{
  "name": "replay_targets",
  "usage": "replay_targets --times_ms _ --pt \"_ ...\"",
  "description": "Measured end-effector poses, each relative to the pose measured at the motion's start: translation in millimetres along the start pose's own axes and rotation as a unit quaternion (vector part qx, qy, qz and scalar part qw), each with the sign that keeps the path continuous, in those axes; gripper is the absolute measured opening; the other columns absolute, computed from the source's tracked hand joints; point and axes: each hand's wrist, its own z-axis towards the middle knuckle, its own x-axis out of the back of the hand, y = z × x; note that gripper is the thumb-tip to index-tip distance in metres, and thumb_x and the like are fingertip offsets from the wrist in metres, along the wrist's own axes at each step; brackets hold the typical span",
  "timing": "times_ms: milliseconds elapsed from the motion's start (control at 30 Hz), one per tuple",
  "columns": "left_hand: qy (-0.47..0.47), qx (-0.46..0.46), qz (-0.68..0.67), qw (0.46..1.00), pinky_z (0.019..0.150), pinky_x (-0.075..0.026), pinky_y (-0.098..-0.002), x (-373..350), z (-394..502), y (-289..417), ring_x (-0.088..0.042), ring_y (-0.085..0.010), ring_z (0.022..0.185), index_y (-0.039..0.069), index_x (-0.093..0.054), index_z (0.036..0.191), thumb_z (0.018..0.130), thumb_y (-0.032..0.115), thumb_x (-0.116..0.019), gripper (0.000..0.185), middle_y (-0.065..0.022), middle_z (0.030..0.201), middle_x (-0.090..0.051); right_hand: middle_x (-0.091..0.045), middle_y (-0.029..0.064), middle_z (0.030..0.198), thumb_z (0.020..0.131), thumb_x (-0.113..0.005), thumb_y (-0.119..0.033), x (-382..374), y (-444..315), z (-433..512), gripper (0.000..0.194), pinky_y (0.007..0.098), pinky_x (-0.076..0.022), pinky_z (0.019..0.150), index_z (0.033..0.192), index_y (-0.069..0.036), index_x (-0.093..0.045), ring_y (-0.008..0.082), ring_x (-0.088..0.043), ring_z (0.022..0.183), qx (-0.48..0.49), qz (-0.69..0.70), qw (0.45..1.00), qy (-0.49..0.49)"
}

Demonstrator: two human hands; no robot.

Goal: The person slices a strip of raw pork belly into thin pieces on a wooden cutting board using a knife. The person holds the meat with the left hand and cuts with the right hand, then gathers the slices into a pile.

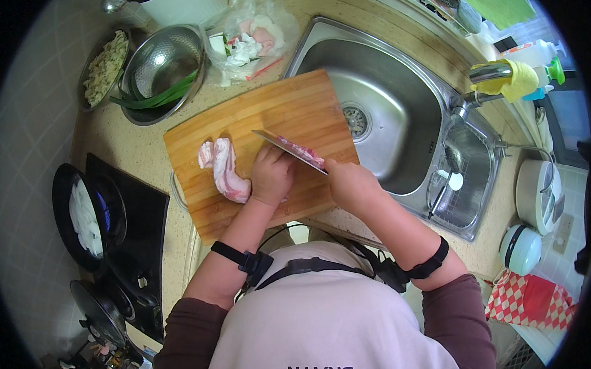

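My right hand (351,187) grips a kitchen knife (289,151) by its handle, and the blade slants across a wooden cutting board (299,95). On the far side of the blade lie pieces of red and white meat (302,147). My left hand (272,176) is beside the blade with its fingers bent down; what lies beneath them is hidden. A long curved strip of fatty raw meat (229,174) rests on the board just left of that hand, with a shorter piece (206,155) at its upper left.
A steel sink (397,110) adjoins the board's right side. Metal bowls (167,70) with green leaves and a bowl of chopped food (105,70) stand at upper left, beside a plastic bag (278,23). A black pan (64,219) with pale contents sits over a blue flame on the hob (145,237).
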Motion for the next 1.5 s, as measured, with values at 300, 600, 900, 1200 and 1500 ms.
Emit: replay_targets --times_ms 300,600,900,1200,1500 --pt "-0.001 0.017 0.020 1.000 0.087 -0.050 -0.0393 -4.7 -1.2 -1.3 -0.060 -0.0300 0.102 0.009 -0.071 0.088 0.070 0.008 -0.066 0.019 -0.0092 0.102 -0.066 -0.068 0.0218 0.092 0.087 -0.049 -0.009 5.2 -12.2 5.8 0.027 0.0475 -0.0529 0.075 0.113 -0.004 -0.054 0.0381 -0.067 0.088 0.005 0.005 0.999 0.036" --pt "-0.011 0.018 -0.015 1.000 0.079 -0.050 -0.0406 -1.7 0.6 -0.7 -0.061 -0.0326 0.090 0.006 -0.069 0.092 0.071 0.008 -0.068 0.021 -0.0117 0.093 -0.065 -0.068 0.0220 0.093 0.086 -0.051 -0.010 1.8 -20.5 53.4 0.021 0.0459 -0.0542 0.075 0.104 -0.003 -0.059 0.0372 -0.067 0.088 0.044 0.007 0.998 0.043" --pt "0.005 0.035 -0.029 0.999 0.082 -0.051 -0.0413 2.1 -0.3 0.4 -0.062 -0.0328 0.091 0.005 -0.071 0.086 0.072 0.005 -0.070 0.015 -0.0115 0.097 -0.066 -0.067 0.0214 0.091 0.084 -0.050 -0.005 -5.0 10.8 -3.2 0.027 0.0480 -0.0511 0.075 0.109 -0.005 -0.057 0.0383 -0.065 0.087 -0.013 -0.002 1.000 -0.004" --pt "-0.001 0.024 -0.013 1.000 0.090 -0.049 -0.0404 -1.5 2.4 -1.1 -0.061 -0.0291 0.103 0.010 -0.072 0.093 0.073 0.009 -0.067 0.021 -0.0087 0.103 -0.067 -0.068 0.0213 0.096 0.088 -0.050 -0.010 12.8 -16.0 11.5 0.020 0.0465 -0.0536 0.077 0.106 -0.002 -0.056 0.0362 -0.067 0.090 0.024 -0.012 1.000 0.017" --pt "-0.001 0.034 -0.032 0.999 0.080 -0.050 -0.0383 -0.8 -2.2 -2.2 -0.061 -0.0294 0.090 0.009 -0.071 0.088 0.075 0.008 -0.068 0.012 -0.0088 0.095 -0.066 -0.068 0.0215 0.098 0.086 -0.053 -0.009 5.8 -30.5 50.6 0.021 0.0454 -0.0538 0.077 0.104 -0.002 -0.060 0.0358 -0.067 0.092 0.045 0.001 0.998 0.031"
